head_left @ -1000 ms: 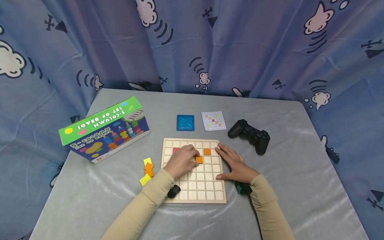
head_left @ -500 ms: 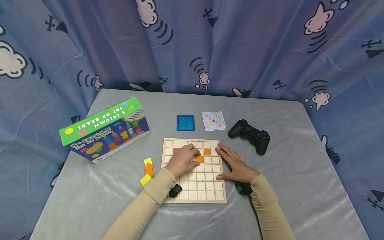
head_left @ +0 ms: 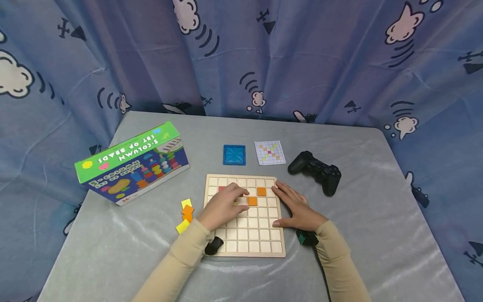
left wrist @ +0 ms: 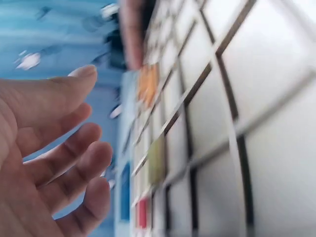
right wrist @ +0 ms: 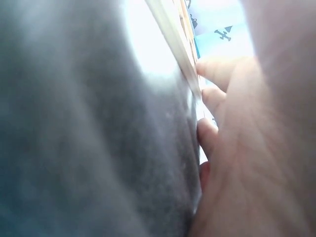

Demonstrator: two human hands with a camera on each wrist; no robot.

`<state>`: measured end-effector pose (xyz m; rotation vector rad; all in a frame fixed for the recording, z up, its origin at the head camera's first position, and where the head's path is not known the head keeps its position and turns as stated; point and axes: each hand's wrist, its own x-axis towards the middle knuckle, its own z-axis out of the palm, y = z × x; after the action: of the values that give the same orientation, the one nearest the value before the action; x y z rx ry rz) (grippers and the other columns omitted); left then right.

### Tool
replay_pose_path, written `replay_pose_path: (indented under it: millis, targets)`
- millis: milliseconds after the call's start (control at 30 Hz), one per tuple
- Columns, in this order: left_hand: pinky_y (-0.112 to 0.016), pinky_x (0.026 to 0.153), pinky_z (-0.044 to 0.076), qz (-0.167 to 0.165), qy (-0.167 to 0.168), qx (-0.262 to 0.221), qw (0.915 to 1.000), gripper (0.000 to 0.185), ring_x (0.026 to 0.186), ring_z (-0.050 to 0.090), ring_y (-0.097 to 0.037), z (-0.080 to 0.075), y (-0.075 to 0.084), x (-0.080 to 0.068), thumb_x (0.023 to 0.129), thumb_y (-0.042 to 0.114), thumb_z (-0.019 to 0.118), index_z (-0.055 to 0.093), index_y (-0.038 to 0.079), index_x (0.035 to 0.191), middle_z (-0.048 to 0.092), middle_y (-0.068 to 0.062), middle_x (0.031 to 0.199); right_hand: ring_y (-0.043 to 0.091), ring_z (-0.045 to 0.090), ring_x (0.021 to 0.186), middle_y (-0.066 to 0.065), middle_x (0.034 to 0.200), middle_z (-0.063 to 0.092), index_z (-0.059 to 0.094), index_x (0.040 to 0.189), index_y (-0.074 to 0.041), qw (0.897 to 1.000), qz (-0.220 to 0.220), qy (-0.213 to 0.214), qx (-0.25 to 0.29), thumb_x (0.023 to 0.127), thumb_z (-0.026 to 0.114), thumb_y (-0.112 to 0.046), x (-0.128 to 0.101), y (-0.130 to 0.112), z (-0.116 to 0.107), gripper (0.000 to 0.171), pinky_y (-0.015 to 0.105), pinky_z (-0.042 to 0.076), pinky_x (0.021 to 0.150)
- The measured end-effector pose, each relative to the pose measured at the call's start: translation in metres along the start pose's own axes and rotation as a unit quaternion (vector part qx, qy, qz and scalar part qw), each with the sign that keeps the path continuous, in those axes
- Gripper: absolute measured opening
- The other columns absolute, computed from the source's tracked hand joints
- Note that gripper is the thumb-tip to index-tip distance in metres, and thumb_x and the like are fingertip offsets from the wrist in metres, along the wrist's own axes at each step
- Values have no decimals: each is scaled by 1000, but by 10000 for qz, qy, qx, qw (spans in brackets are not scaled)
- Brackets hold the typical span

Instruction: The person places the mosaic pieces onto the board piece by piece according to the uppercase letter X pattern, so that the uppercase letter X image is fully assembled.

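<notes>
A wooden grid board [head_left: 253, 246] lies on the table in the head view. My left hand [head_left: 224, 207] hovers over its middle, thumb and fingers apart with nothing between them. Just right of those fingertips an orange square tile [head_left: 252, 201] sits in a cell, and a second orange tile [head_left: 261, 191] lies up and to the right. A red tile [head_left: 222, 188] and a yellow-green tile [left wrist: 156, 160] are also on the board, partly hidden by the left hand in the head view. My right hand [head_left: 298, 208] rests its spread fingers along the board's right edge.
Loose yellow and orange tiles [head_left: 187, 212] lie left of the board. Beyond it are a blue square tray [head_left: 234, 154] and a printed pattern card [head_left: 270, 152]. A black game controller [head_left: 315, 173] sits at the right, a green-topped box [head_left: 132, 163] at the left.
My left hand has let go of the orange tile, now lying in its cell, and drawn back slightly left with its fingers parted. The right hand stays at the board's edge.
</notes>
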<state>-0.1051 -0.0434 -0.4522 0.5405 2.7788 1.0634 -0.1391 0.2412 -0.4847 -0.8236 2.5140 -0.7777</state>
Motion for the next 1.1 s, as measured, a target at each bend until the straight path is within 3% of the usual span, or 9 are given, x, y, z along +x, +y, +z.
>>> replay_pose_path:
  millis: [133,267,367,467,567,667,767,1100]
  targets:
    - [-30,77,49,-9,822,-422,9957,32,86,58,-16,-15,-5,-44,86,22,73,66,12,115,62,-1,108,33,3,147,3,162,3,14,155,-21,10000,27,2,-28,76,74,-53,-2,-1,-1,105,62,9,107]
    - [-29,71,48,-202,1620,-228,9863,33,82,58,-16,-22,-18,-88,80,16,78,67,12,111,62,0,103,34,4,147,3,162,4,14,155,-21,10000,28,13,-39,76,75,-54,-3,-2,-2,105,64,9,106]
    - [-31,72,48,-782,1982,-57,9770,37,83,57,-14,-21,-29,-115,76,13,81,68,11,110,61,1,102,34,4,147,4,162,4,14,155,-21,10000,-19,13,-72,76,75,-53,-3,-2,-1,105,64,9,105]
    - [-32,74,48,-1506,2030,-30,9675,40,85,55,-13,-19,-37,-132,76,14,82,67,10,113,59,1,105,34,4,147,4,162,4,14,155,-21,9999,-36,12,-99,76,75,-53,-2,0,0,105,64,10,106]
    - [-32,73,45,-2010,1942,-137,9600,42,83,52,-14,-16,-41,-139,78,16,81,65,9,116,58,-2,106,34,4,147,4,162,4,13,155,-21,9999,-26,9,-96,76,75,-52,-1,1,0,105,64,10,106]
    - [-30,71,43,-2307,1905,-272,9538,44,82,50,-14,-14,-44,-140,79,15,79,63,7,119,56,-4,107,34,4,147,4,162,4,13,155,-21,10000,-39,11,-81,76,75,-52,-1,2,0,105,64,9,106]
    - [-28,69,42,-2431,1952,-313,9496,45,81,48,-14,-12,-46,-140,79,12,79,63,7,120,55,-5,108,34,4,147,4,162,4,13,155,-21,10000,-51,7,-82,76,75,-52,0,2,1,104,64,9,106]
    - [-28,67,41,-2522,1919,-195,9483,41,79,48,-13,-10,-50,-137,78,6,78,64,6,116,56,-5,104,33,3,147,3,162,3,13,155,-21,10000,-49,12,-81,76,75,-52,2,2,0,105,64,8,107]
